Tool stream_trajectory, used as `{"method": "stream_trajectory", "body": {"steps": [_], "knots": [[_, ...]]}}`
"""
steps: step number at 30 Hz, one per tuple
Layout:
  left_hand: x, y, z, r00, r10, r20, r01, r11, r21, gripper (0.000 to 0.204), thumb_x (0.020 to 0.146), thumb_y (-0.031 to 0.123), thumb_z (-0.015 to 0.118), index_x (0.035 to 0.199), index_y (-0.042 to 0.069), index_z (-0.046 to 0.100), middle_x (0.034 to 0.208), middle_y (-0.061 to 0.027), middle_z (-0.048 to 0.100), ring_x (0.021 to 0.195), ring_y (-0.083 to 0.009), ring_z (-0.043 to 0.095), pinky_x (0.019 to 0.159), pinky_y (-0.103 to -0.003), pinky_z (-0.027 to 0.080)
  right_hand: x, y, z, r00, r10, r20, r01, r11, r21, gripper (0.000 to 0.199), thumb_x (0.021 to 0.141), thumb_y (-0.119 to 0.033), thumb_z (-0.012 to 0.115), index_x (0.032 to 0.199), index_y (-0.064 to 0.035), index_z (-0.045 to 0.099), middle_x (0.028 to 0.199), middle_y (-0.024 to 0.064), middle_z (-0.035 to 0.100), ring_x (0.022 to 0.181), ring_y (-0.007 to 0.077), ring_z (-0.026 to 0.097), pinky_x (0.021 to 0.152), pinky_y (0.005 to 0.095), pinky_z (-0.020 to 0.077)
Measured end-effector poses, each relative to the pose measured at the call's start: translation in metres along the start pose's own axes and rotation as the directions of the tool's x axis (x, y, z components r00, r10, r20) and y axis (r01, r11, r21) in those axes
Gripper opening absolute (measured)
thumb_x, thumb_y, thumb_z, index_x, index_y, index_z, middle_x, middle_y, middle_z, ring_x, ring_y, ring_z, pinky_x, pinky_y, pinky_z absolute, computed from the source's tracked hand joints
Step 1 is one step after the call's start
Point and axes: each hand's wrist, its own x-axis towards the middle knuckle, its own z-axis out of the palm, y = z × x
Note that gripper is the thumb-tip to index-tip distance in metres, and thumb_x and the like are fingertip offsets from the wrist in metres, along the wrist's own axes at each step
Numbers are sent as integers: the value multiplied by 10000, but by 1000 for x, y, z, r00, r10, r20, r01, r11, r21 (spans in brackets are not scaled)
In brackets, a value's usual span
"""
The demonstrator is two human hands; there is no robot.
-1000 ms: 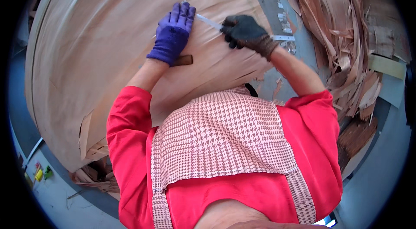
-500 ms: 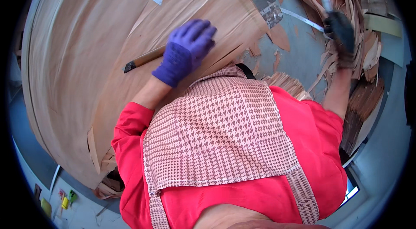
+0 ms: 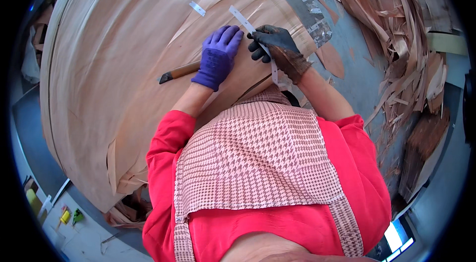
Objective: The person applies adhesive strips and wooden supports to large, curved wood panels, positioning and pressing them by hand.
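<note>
A pale wood veneer sheet (image 3: 124, 38) spreads in front of me and to the left. My left hand (image 3: 219, 57), in a purple glove, lies on it with fingers stretched out flat. From under that palm sticks out a wooden-handled blade tool (image 3: 179, 72), its dark tip pointing left; the rest of the handle is hidden. In a dark, worn glove, my right hand (image 3: 277, 46) pinches a white perforated tape strip (image 3: 240, 17). The strip runs past the fingers, one end over the veneer, the other hanging toward my apron. A dark split (image 3: 258, 87) shows in the near veneer edge.
A short tape piece (image 3: 197, 9) sticks to the veneer beyond my left hand. Several tape bits line the grey table edge (image 3: 313, 11). Torn veneer strips (image 3: 396, 38) heap at the right, above a dark wood block (image 3: 426, 138). Small coloured items (image 3: 66, 216) lie lower left.
My right hand has come from the scrap heap at the right to beside my left hand, bringing the tape strip over the veneer. The left hand still rests flat by the tool.
</note>
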Motion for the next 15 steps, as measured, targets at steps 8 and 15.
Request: {"method": "stream_trajectory", "body": {"steps": [8,15], "knots": [[12,11,-1,997,-64,-46,69,993,100,452,777,81,544,1228,49,535,1288,-130,514,1153,-286,510,858,-404,453,17,2,3,993,118,18,-117,993,-33,241,871,-252,610,929,-18,614,709,79,648,553,138,620,471,214,456],[4,5,8,992,-64,111,32,962,272,508,794,106,475,1298,44,492,1365,-156,440,1196,-306,476,832,-404,459,5,10,-22,976,-140,164,175,958,-225,222,882,-233,592,864,-13,613,691,73,627,554,137,605,505,266,487]]}}
